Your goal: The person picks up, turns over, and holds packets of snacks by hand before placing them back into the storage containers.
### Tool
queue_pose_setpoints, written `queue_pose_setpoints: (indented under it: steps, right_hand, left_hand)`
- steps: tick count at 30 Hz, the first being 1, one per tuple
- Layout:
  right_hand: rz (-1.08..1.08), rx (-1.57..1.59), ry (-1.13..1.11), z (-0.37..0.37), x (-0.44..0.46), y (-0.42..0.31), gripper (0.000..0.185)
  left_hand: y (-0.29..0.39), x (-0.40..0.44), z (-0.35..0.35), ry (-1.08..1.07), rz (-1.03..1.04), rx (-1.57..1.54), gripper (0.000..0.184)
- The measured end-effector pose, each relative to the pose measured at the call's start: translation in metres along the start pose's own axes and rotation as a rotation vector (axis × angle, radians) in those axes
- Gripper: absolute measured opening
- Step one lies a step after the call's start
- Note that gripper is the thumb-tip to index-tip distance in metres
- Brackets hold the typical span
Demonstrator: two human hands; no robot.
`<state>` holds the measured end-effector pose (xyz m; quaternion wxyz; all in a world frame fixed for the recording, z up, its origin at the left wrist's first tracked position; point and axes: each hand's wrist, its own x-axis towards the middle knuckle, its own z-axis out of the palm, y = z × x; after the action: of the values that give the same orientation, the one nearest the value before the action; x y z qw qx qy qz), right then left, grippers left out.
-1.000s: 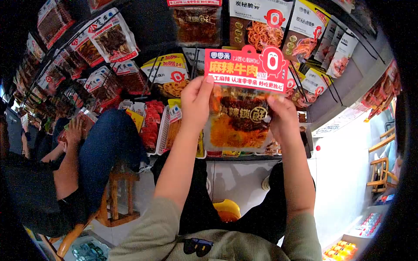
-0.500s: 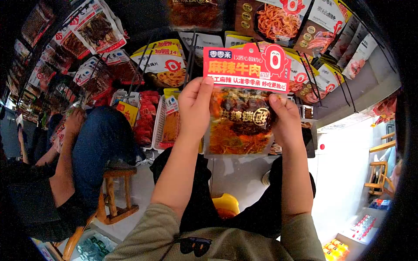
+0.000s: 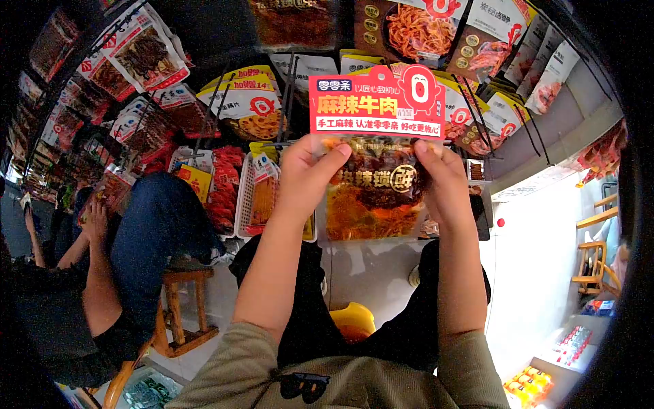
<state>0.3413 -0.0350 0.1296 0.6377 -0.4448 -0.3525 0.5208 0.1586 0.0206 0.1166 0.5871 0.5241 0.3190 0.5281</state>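
A snack bag [image 3: 375, 215] with a see-through lower part and a red-and-yellow printed header card [image 3: 364, 102] is held upright in front of me. Dark reddish-brown food shows through the plastic. My left hand [image 3: 303, 176] pinches the bag's upper left side, thumb across the front just below the card. On the opposite side my right hand [image 3: 443, 178] grips the upper right edge, thumb also on the front. The fingers behind the bag are hidden.
Hanging snack packs [image 3: 255, 102] fill the rack ahead. Below stands a white basket [image 3: 244, 198] of packs. At left, a person's hand [image 3: 95, 218] is near another pack, beside a wooden stool [image 3: 184, 307]. A yellow container [image 3: 354, 319] sits between my legs.
My left thumb has moved from the header card's left edge down onto the clear plastic, uncovering the printed line. The bag sits slightly further left in view. The other person's hand has lowered.
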Motion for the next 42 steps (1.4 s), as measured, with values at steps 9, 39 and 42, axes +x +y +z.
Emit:
queue_pose_setpoints:
  steps: [9, 39, 42]
  right_hand:
    - [0.02, -0.054, -0.009, 0.005, -0.005, -0.001, 0.013]
    - [-0.008, -0.036, -0.039, -0.001, -0.001, 0.003, 0.014]
    - [0.012, -0.031, -0.019, -0.006, 0.001, 0.005, 0.013]
  left_hand:
    - [-0.002, -0.003, 0.0, -0.001, 0.002, 0.023, 0.01]
    - [-0.003, -0.002, 0.003, -0.01, -0.011, 0.052, 0.013]
    - [-0.005, -0.002, 0.005, -0.01, -0.022, 0.029, 0.013]
